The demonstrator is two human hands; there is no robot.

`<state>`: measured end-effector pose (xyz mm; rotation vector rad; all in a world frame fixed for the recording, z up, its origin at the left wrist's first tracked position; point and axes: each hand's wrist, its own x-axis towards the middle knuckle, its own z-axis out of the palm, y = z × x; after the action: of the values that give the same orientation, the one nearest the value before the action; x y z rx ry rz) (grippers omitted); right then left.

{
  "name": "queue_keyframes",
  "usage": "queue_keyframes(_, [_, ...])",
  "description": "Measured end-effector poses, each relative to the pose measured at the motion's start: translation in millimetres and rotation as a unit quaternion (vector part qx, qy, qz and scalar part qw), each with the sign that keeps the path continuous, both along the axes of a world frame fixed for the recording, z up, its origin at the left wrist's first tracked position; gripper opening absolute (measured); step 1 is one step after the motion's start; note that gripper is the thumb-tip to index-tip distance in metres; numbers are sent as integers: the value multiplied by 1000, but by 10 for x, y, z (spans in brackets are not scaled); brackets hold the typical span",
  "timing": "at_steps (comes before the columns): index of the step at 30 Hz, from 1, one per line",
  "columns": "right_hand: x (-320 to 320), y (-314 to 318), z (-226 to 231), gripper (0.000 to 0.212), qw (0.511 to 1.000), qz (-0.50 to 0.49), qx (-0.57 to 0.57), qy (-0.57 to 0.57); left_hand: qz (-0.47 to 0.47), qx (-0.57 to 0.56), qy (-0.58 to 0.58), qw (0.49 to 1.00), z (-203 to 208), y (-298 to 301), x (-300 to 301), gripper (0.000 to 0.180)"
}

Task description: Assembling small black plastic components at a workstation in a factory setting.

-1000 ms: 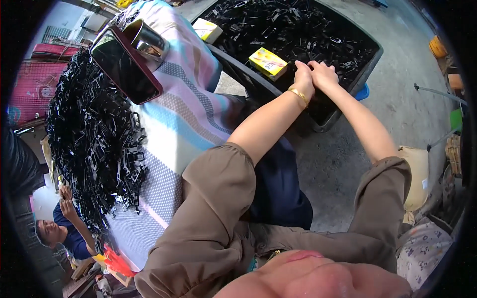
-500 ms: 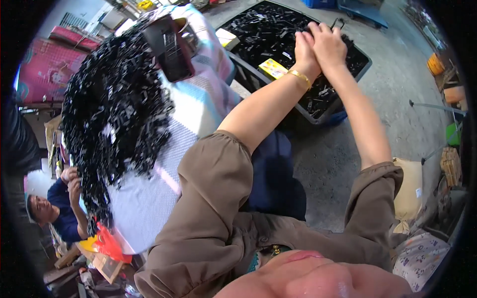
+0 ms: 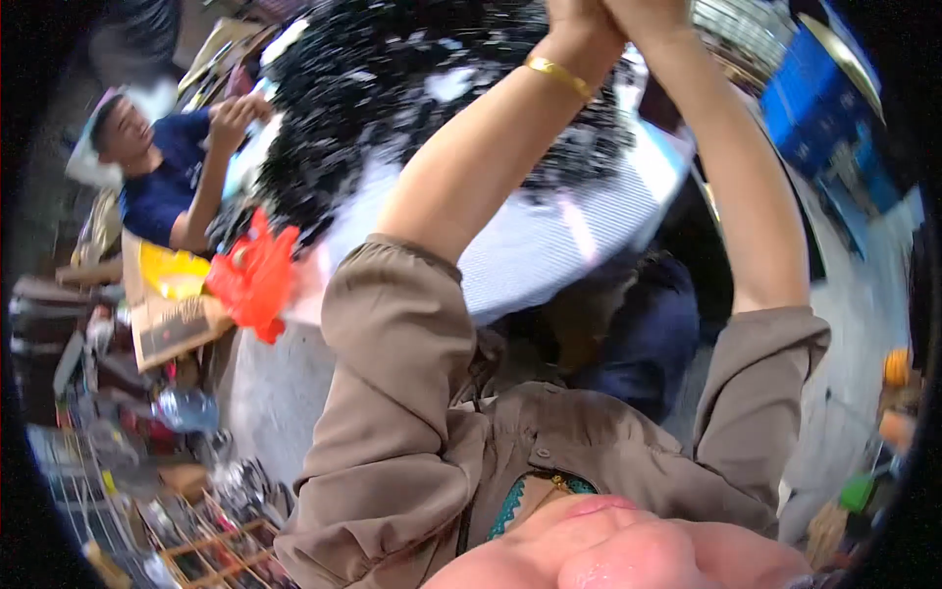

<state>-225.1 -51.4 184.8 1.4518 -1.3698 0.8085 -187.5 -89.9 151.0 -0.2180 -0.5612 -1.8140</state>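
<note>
Both my arms reach up to the top edge of the picture, in brown short sleeves. My left hand (image 3: 577,18) and my right hand (image 3: 655,14) sit close together there, touching, and the frame cuts off their fingers. A gold bracelet (image 3: 559,75) circles my left wrist. Behind my forearms lies a big heap of small black parts (image 3: 392,108) on a pale striped cloth (image 3: 535,245). Whether either hand holds anything is hidden.
A person in a dark blue shirt (image 3: 162,182) sits at the upper left, hands near the heap. A red bag-like thing (image 3: 255,280) and a yellow packet (image 3: 172,270) lie beside the cloth. A blue crate (image 3: 819,113) stands upper right. Clutter and wire racks (image 3: 147,491) fill the lower left.
The view has swung round: the black tray with yellow boxes is gone from sight, the heap of black parts now lies behind my arms, and my joined hands have risen to the top edge.
</note>
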Motion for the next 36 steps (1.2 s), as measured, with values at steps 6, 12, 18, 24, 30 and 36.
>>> queue_keyframes(6, [2106, -758, -329, 33, 975, 203, 55, -76, 219, 46, -104, 969, -351, -668, 2368, 35])
queue_keyframes(12, [3130, -1607, -1042, 41, 902, 374, 168, -138, 363, 175, -370, 837, -419, -812, 3697, 42])
queue_keyframes(18, [3390, -1490, -1004, 40, 853, 444, 256, -96, 430, 67, -719, 541, -574, -1351, 4692, 43])
queue_keyframes(24, [2789, -565, -715, 35, 594, 650, 292, -373, 372, -93, -912, 147, -525, -1335, 4459, 68])
queue_keyframes(30, [2115, 1273, -623, 56, -125, 901, 240, -340, 416, -304, -826, 228, -536, -858, 3382, 51])
queue_keyframes(36, [1622, 1745, -616, 63, -168, 888, 184, -387, 278, -387, -826, 303, -1003, -673, 1951, 53])
